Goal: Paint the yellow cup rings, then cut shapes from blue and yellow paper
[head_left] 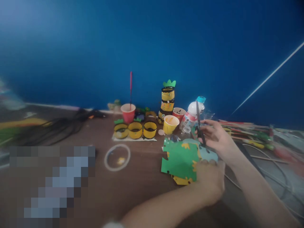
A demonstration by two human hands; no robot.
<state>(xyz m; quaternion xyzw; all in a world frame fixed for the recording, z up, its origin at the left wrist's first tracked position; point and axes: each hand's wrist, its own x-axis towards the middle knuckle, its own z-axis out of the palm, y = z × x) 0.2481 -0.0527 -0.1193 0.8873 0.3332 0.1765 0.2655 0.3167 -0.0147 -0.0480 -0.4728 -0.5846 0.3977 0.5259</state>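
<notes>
Yellow cup: it stands upright on the tabletop (142, 193), orange smears inside its rim, and serves as landmark here (170, 126).
Green sheet: nearer the person than the yellow cup and a little right of it, with yellow shapes along its edges (181, 161).
Left hand: right of and nearer than the yellow cup, its grip (210, 182) closed on the right end of the green sheet; the fingertips are hidden.
Sheets alongside: a yellow sheet (181, 180) shows under the green sheet's near edge, a pale blue sheet (209, 154) at its far right.
Scissors: a dark tool, apparently scissors (199, 118), points upward to the right of the yellow cup.
Right hand: further right of the yellow cup (217, 137), thumb and fingers clamped on the scissors' lower part.
Banded stack: just behind the yellow cup, yellow with black bands (167, 105), topped by a green paper crown (169, 84).
White bottle: right of and behind the yellow cup (193, 110), blue cap on.
Three yellow rings: left of the yellow cup, black-rimmed, in a row on a white strip (135, 132).
Red cup: left of and behind the yellow cup (128, 115), a red stick (131, 87) standing in it.
Clear roll: left of and nearer than the yellow cup, lying flat (106, 158).
</notes>
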